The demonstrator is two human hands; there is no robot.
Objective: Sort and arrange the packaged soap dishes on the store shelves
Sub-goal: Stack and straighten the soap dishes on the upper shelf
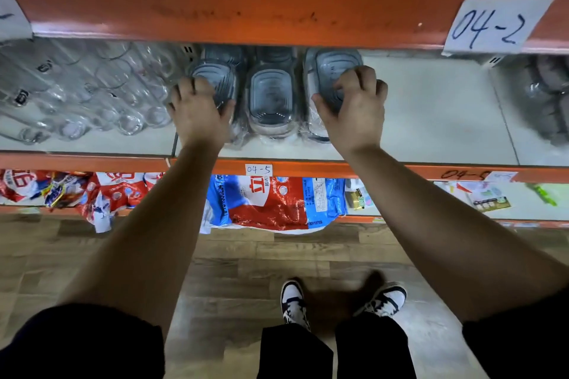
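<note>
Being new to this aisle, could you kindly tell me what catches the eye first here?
The left hand grips the left soap dish and the right hand grips the right soap dish on the shelf, a middle soap dish between them. A handwritten 04-2 label sits on the orange beam above right.

One head-worn camera looks forward and steeply down, near the shelf [431, 120], with the floor [234, 271] below it.

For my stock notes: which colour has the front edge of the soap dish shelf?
The front edge is orange; the head view shows it best.
</note>
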